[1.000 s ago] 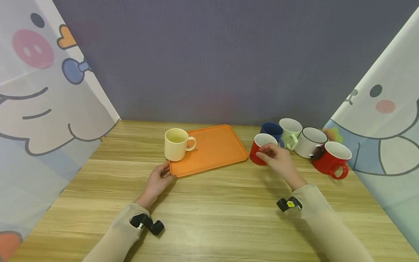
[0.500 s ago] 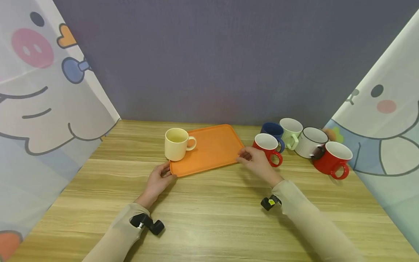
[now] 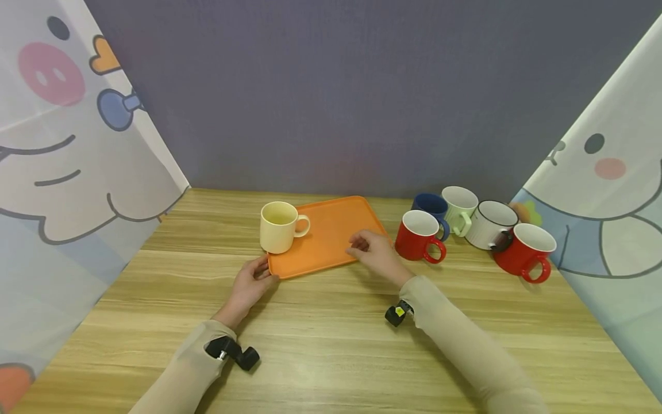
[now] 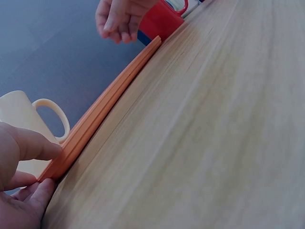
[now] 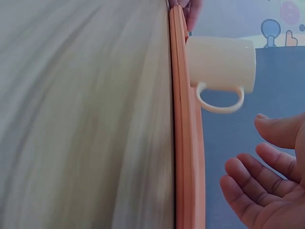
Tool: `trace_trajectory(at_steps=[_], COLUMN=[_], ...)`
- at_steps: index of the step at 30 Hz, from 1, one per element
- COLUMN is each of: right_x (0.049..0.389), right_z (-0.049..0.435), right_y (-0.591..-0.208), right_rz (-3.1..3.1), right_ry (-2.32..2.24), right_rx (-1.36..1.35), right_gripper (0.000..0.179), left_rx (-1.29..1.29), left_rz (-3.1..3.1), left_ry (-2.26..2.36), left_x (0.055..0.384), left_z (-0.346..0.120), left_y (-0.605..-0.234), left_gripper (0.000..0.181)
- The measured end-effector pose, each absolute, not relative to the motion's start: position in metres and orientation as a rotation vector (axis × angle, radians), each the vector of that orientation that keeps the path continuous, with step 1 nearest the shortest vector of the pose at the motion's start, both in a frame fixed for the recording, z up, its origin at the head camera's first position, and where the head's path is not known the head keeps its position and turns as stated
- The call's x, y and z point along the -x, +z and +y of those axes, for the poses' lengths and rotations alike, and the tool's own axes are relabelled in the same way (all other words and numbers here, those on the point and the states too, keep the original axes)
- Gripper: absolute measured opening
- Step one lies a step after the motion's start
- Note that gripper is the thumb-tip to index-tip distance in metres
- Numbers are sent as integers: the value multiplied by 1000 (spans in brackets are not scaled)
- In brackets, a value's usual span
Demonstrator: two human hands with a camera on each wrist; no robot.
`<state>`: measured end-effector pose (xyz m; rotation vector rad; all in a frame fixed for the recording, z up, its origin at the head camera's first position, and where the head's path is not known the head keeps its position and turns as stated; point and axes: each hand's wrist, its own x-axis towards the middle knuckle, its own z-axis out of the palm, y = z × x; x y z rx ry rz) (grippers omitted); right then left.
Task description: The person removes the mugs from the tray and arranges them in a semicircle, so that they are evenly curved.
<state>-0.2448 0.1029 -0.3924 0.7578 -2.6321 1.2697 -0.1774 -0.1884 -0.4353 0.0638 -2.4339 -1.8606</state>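
Observation:
A pale yellow mug (image 3: 276, 231) stands on the left end of an orange tray (image 3: 331, 238), its handle to the right. My left hand (image 3: 249, 289) grips the tray's near left corner; in the left wrist view its fingers (image 4: 40, 145) lie around the tray edge. My right hand (image 3: 379, 256) is over the right part of the tray and holds nothing. In the right wrist view the right hand's fingers (image 5: 250, 183) are loosely bent and the thumb stands apart, with the yellow mug beyond. Just right of the tray stands a red mug (image 3: 414, 240), handle to the right.
Behind the red mug is a dark blue mug (image 3: 431, 203). A pale green mug (image 3: 459, 210), a white mug with a dark rim (image 3: 488, 225) and a second red mug (image 3: 519, 250) stand further right. A grey panel (image 3: 331, 103) closes off the back of the wooden table (image 3: 331, 345).
My right hand has let go of the near red mug and moved left over the tray. That mug now stands with its handle in sight. The left hand has stayed at the tray corner.

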Motion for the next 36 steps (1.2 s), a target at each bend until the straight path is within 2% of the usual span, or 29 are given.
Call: trace_trajectory(at_steps=[24,36], right_x=[278,299], right_z=[46,18], right_y=[-406,-415], right_rz=[-2658,-2482], right_ry=[1568,2062], right_rx=[-681,-490], right_gripper=[35,37], left_rx=[-56,-21], left_rz=[-2435,-2434], left_ry=[-1882,-1898], left_x=[179,179], left_z=[-190,-189], left_y=[-437,-435], left_gripper=[62,62])
